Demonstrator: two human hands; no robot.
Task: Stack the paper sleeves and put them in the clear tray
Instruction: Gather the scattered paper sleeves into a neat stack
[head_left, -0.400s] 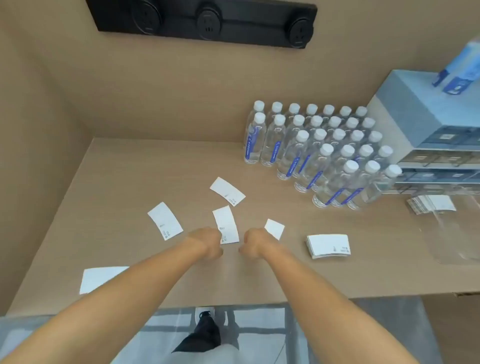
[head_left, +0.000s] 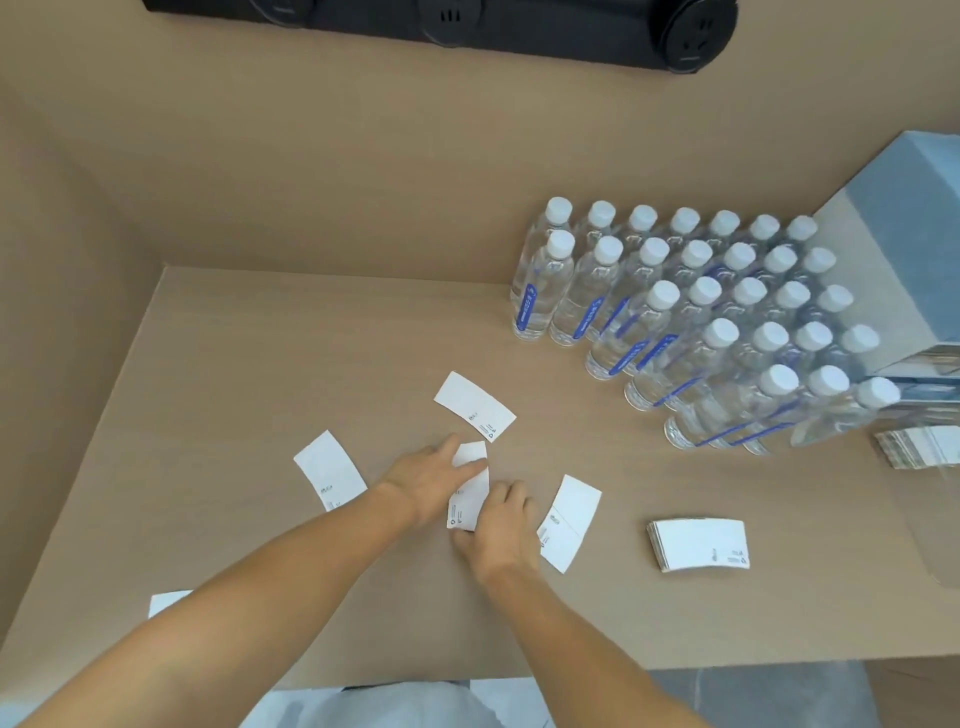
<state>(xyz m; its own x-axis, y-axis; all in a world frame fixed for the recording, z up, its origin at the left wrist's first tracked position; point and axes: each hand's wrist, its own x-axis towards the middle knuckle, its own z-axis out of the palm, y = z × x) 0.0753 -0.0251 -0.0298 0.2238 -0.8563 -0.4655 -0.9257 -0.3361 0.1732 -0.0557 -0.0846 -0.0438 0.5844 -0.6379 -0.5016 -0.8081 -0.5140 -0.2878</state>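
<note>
Both hands moved forward from fists onto centre sleeve (head_left: 469, 493), left hand (head_left: 431, 480) flat on it, fingers spread, right hand (head_left: 498, 525) pinching its near edge, loose sleeves around, stack (head_left: 698, 545) right, clear tray (head_left: 935, 519) beyond, bottles (head_left: 701, 322) behind.

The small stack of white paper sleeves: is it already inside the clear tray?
No, the small stack of white paper sleeves lies on the bare table.

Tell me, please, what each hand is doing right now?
Left hand: pressing on the middle paper sleeve.
Right hand: gripping that sleeve's near end.
</note>
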